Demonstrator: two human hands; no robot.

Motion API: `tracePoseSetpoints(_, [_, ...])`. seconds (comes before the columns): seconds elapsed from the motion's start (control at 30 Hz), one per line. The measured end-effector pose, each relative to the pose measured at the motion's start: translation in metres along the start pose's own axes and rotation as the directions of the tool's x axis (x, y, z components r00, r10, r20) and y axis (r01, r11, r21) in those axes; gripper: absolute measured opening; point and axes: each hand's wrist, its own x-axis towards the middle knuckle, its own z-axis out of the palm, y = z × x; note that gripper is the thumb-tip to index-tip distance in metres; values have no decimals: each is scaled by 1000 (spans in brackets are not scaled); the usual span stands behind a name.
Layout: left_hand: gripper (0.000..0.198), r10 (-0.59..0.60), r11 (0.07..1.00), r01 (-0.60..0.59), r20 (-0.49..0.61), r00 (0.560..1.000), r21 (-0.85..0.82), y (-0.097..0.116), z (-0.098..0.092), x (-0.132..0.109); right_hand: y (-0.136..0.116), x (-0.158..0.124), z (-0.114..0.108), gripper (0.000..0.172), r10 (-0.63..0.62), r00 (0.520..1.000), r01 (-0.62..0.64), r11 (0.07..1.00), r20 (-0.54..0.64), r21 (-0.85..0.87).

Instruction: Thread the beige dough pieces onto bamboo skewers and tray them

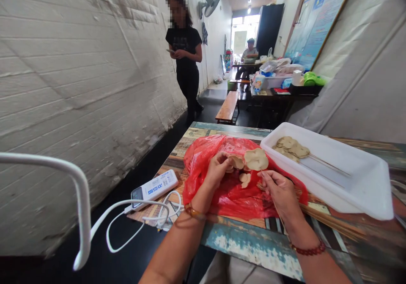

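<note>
My left hand [223,162] pinches flat beige slice [236,162], right hand [264,176] apparently thin skewer. Skewered slices [292,146] look done, white plastic tray [364,189], two o'clock; loose slices [245,180] remain, red bag [201,148], twelve.

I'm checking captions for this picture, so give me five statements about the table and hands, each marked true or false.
1. The left hand holds a thin beige slice above the crumpled red plastic bag. True.
2. The white rectangular plastic tray contains beige slices and thin wooden skewers. True.
3. The tray stands to the left of the bag. False: it stands to the right.
4. A dark red beaded bracelet circles the wrist of the right hand. True.
5. A white power bank with blue lettering lies inside the bag. False: it lies on the multicoloured table, left of the bag.
</note>
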Motion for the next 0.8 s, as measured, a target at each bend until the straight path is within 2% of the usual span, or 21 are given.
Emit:
tracePoseSetpoints(0.07, [32, -63, 990, 65, 19, 998, -127, 5, -1, -2, 0, -1, -1, 34, 13, 1000, -14, 1000, 7, 26])
tracePoseSetpoints(0.17, [35, -105, 972, 112, 43, 994, -207, 10, 0, -5, 0, -1, -1, 35, 18, 1000, -19, 999, 25, 50])
tracePoseSetpoints(0.27, [36, -154, 959, 166, 73, 985, -228, 15, 0, -7, 0, -2, -1, 34, 35, 998, -38, 998, 45, 58])
tracePoseSetpoints(0.37, [35, -185, 960, 191, 49, 982, -204, 17, -2, -9, 1, -3, -1, 32, 65, 996, -69, 995, 59, 70])
tracePoseSetpoints(0.47, [38, -176, 964, 188, 75, 981, -189, 18, -4, -12, 1, -4, -1, 31, 69, 996, -73, 995, 62, 75])
tracePoseSetpoints(0.6, [55, -105, 963, 143, 173, 979, -227, 15, -4, -12, -1, -4, 0, 34, 61, 995, -66, 996, 78, 60])
tracePoseSetpoints(0.67, [50, -105, 958, 147, 177, 979, -246, 14, -4, -11, -3, -4, 0, 35, 64, 992, -69, 997, 104, 39])
tracePoseSetpoints(0.8, [35, -113, 966, 135, 110, 988, -220, 10, -6, -9, -7, -7, 0, 36, 60, 981, -56, 998, 186, -23])
